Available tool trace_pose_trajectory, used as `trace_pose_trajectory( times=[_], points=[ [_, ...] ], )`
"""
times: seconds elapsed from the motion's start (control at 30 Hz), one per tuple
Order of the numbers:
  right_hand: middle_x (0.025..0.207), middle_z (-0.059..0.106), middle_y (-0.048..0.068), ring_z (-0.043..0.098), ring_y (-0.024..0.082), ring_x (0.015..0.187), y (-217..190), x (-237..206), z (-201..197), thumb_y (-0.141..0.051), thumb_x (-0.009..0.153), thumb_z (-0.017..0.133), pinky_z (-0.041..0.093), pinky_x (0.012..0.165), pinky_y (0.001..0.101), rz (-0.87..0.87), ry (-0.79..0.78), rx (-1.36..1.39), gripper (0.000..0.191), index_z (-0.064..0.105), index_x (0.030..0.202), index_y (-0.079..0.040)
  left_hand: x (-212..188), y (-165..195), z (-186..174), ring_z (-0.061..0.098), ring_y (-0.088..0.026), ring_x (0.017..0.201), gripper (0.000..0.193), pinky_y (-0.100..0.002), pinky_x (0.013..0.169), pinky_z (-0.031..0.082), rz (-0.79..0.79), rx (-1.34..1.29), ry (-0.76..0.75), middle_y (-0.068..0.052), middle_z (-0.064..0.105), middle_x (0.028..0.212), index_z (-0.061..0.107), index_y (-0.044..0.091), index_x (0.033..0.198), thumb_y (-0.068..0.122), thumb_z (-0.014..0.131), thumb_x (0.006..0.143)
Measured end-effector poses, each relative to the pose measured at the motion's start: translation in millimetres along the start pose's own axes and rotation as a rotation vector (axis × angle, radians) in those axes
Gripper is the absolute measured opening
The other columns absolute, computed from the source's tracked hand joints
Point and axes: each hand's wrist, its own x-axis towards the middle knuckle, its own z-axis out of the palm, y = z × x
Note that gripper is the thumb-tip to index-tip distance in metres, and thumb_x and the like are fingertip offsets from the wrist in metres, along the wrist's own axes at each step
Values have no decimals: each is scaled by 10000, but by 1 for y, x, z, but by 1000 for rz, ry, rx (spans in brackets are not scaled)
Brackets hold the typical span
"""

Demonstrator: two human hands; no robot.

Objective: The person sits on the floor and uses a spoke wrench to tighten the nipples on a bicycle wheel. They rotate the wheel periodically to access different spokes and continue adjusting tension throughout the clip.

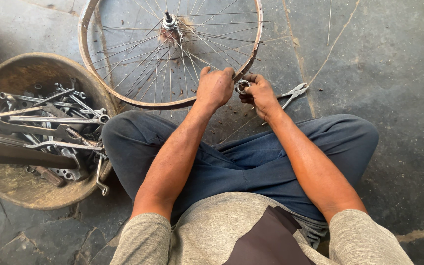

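Down at the wheel rim point(251, 59), left hand point(215, 88) grips its edge, right hand point(258, 93) fingers pinch a small metal ring point(242, 86)

A bicycle repair workshop: spoked wheel point(170, 51), basin of spanners point(20, 191), pliers point(293, 93), stained stone floor point(393, 73).

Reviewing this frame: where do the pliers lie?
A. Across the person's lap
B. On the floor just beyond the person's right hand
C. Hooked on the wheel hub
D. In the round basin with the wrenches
B: the pliers lie on the stone floor just past the right hand, apart from the basin of wrenches on the other side.
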Motion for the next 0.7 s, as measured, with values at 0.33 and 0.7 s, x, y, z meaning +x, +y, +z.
trace_pose_trajectory(
  times=[0.33, 0.7],
  points=[
    [872, 682, 93, 671, 153, 652, -2, 1, 1, 7, 889, 567, 569, 558, 312, -180, 119, -517, 299, 607, 1185, -8, 0, 1, 1, 699, -356, 690, 97, -620, 1063, 386, 6, 8, -6, -145, 705, 679, 666, 52, 916, 68, 570, 912],
    [840, 722, 164, 719, 192, 617, 5, 3, 4, -7, 852, 604, 563, 525, 355, -162, 278, -655, 221, 619, 1068, 32, 0, -3, 4, 700, -384, 743, 88, -616, 1042, 398, 36, -9, 44, -162, 712, 722, 657, 52, 921, 112, 602, 891]
  ],
)
